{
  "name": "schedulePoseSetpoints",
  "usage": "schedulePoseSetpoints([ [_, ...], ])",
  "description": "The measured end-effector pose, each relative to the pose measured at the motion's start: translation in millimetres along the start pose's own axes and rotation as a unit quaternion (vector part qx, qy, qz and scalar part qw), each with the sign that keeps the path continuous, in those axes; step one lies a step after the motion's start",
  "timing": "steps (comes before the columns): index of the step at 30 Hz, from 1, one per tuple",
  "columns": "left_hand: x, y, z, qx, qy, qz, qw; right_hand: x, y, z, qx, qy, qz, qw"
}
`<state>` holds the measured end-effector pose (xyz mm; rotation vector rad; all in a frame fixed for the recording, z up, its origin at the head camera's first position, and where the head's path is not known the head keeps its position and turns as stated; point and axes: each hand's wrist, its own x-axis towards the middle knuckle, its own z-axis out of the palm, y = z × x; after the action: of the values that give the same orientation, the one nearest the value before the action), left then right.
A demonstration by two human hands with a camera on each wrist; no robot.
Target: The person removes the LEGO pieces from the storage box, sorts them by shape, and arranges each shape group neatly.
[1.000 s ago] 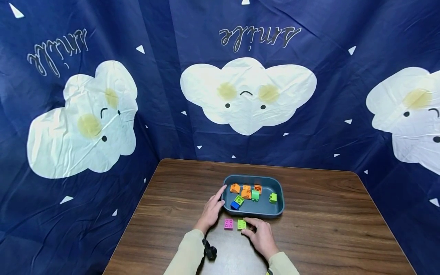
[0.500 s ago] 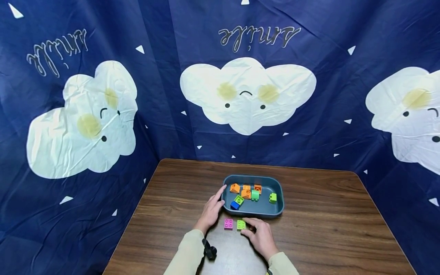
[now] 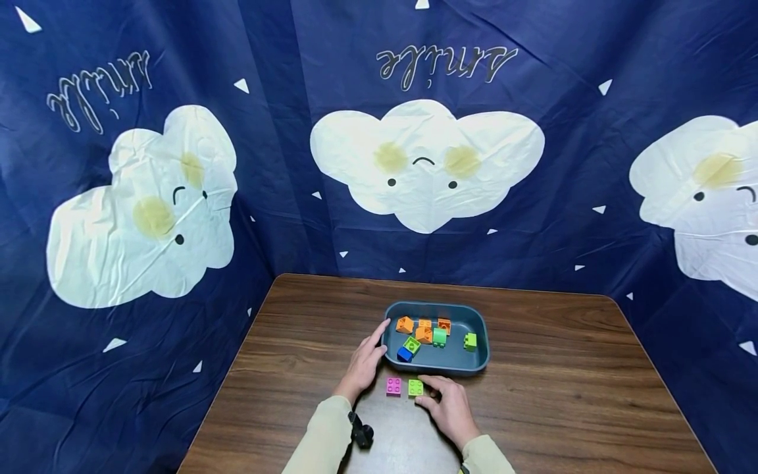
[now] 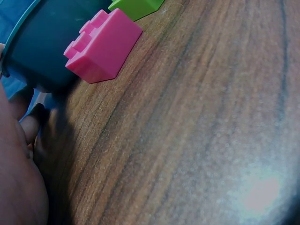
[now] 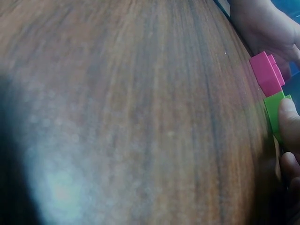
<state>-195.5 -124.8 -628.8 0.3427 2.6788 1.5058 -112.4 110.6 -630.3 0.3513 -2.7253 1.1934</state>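
My right hand [image 3: 448, 405] pinches a lime-green toy building brick [image 3: 416, 388] between thumb and index finger. That brick sits studs up on the table, just in front of the tray. Left of it, with a narrow gap between, stands a pink brick [image 3: 393, 386], also studs up; the left wrist view shows its side [image 4: 105, 49] close. My left hand [image 3: 361, 366] rests against the left end of the dark teal tray [image 3: 456, 370], its index finger stretched along the rim and the thumb at the near corner. Its other fingers are partly hidden.
Inside the tray lie several orange bricks [image 3: 405, 324], a green rounded brick [image 3: 439, 337], a blue brick [image 3: 405, 354] beside a lime one [image 3: 412, 344], and another lime brick [image 3: 470, 341]. A blue cloud-print curtain [image 3: 284, 217] surrounds the wooden table [image 3: 556, 368].
The lime-green brick has shifted very slightly left toward the pink one, pinched by my right hand. My left hand and the tray look unmoved.
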Motion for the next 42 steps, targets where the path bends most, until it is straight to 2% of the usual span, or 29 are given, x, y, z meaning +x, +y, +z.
schedulePoseSetpoints([
  [27,-0.1,-0.4,-0.5,0.003,-0.005,0.001,1.0000,-1,2,-0.2,0.015,0.012,0.001,1.000],
  [42,-0.1,-2.4,-0.3,-0.007,0.001,0.009,0.9999,-6,2,-10.6,0.036,-0.009,0.004,0.999],
])
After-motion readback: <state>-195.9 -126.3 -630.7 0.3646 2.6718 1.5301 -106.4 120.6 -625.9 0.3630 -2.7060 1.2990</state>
